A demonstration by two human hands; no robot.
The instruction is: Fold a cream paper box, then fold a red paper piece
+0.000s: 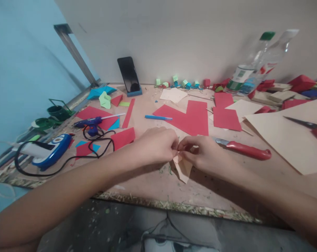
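Note:
A small folded piece of cream paper (184,170) is held low over the table between my two hands, its pointed end toward me. My left hand (159,143) is closed, fingertips pinching the paper's far end from the left. Thumb and forefinger of my right hand (202,151) pinch the same end from the right, touching the left fingertips. The fingers partly hide the upper folds. Just beyond the hands lie red paper pieces (197,117) and a blue pen (158,118). A red-handled knife (249,149) rests right of my right hand.
On the left are a blue glue gun (88,121), its black cable (69,158) and a blue-and-white device (53,150). A phone (128,74) stands at the back. Plastic bottles (240,77), large cream sheets (292,140) and scissors (302,122) occupy the right. The table's rough front edge (158,203) is close.

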